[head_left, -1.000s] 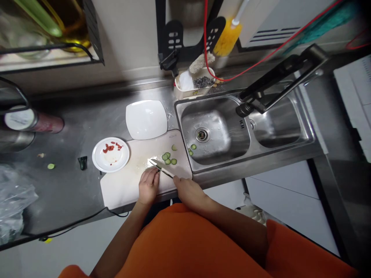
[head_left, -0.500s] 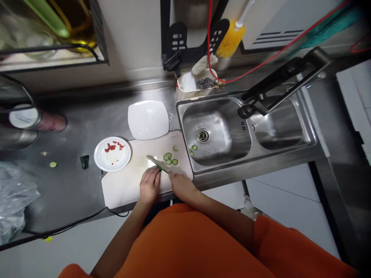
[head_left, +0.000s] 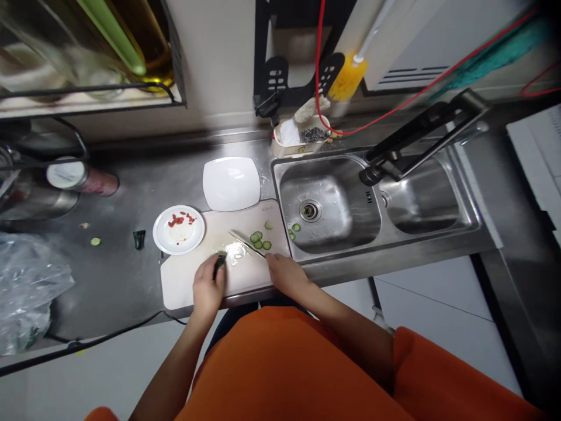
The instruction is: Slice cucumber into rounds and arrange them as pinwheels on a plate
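Observation:
My left hand is closed around a short dark green piece of cucumber over the cutting board. In my right hand is the handle of a knife, its blade pointing up and left across the board, apart from the cucumber piece. Several cucumber slices lie on the board just beyond the blade, and a thinner slice rests farther back. To the left of the board's back edge, a round white plate holds small red pieces.
A white square plate stands behind the board. Right of it is a double sink with two cucumber slices inside and a black faucet above. Leftward lie a cucumber end, a plastic bag and a canister.
My left hand has moved left, away from the knife, with the cucumber piece in it. The knife has come away from the cucumber and now lies close to the slices.

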The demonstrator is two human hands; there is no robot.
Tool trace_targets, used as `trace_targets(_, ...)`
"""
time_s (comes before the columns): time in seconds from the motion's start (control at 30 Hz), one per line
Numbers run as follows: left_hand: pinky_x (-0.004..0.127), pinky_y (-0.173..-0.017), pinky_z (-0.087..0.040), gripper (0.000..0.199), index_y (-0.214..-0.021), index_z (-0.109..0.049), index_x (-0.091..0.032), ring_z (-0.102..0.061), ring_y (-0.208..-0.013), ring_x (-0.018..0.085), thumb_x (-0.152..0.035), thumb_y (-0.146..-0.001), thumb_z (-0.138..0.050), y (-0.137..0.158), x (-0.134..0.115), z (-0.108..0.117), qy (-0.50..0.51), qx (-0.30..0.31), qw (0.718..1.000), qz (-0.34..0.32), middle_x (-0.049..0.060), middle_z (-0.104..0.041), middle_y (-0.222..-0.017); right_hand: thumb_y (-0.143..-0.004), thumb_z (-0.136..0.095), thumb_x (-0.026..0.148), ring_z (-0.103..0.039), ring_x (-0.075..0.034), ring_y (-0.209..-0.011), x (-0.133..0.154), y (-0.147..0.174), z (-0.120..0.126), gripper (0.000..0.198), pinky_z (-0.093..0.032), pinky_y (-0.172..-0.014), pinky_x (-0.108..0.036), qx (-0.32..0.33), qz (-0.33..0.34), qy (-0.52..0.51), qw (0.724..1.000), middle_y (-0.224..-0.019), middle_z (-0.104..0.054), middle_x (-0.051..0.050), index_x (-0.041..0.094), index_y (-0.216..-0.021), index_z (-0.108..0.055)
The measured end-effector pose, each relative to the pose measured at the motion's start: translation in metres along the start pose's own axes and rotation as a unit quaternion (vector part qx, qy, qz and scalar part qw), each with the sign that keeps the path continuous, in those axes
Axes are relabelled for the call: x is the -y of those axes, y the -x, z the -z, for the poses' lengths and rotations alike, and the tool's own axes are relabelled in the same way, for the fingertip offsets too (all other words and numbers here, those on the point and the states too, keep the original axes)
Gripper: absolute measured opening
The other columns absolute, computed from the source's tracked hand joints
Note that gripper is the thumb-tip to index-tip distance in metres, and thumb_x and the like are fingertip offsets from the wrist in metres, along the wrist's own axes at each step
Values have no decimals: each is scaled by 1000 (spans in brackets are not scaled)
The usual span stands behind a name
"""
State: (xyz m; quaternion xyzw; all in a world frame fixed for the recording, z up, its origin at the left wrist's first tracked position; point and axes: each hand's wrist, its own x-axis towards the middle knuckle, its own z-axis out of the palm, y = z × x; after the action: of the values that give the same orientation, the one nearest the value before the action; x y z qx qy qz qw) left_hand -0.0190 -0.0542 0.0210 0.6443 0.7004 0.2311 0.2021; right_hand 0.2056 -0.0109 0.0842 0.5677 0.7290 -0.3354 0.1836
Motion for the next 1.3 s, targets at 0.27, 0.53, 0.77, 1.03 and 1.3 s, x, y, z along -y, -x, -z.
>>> trace_targets(0.27, 43, -94, -43, 40, -121, -53, -12, -56, -106, 28, -28, -85, -46, -3, 45, 34, -125, -69, 955, 261, 16, -60, -112, -94, -38, 27, -58, -20, -86, -24, 7, 4, 35, -44, -71, -29, -106, 24, 52, 993, -120, -48, -15, 18, -126, -47)
trace_targets(0.53, 51, -95, -40, 57, -134, -39, -7, -50, -112, 34, -32, -83, -50, -2, 49, 30, -158, -57, 944, 283, 21, -56, -117, -91, -45, 24, -54, -19, -83, -38, 0, -7, 37, -40, -72, -29, -142, 47, 74, 986, -109, -50, -12, 18, -128, -47)
trace_targets(0.77, 48, -101, -36, 44, -124, -50, -14, -46, -117, 29, -36, -86, -51, -12, -1, 14, -60, -73, 995, 20, 16, -54, -121, -91, -44, 20, -53, -18, -80, -41, 0, -10, 35, -37, -69, -28, -141, 46, 95, 984, -107, -52, -12, 18, -126, -48)
trace_targets(1.03, 36, -84, -42, 20, -91, -64, -21, -53, -92, 21, -38, -84, -59, -55, -81, -55, 66, 144, 975, -159, 6, -61, -89, -92, -39, 17, -50, -18, -77, -42, 1, -16, 28, -31, -65, -28, -167, 83, 138, 973, -99, -55, -10, 16, -117, -53)
trace_targets(1.3, 37, -81, -37, 20, -90, -62, -22, -46, -96, 24, -40, -81, -61, -77, -73, -59, -18, 154, 985, -75, 7, -56, -95, -90, -42, 15, -48, -18, -77, -49, 12, -16, 18, -28, -64, -29, -187, 82, 143, 968, -91, -55, -8, 17, -101, -57)
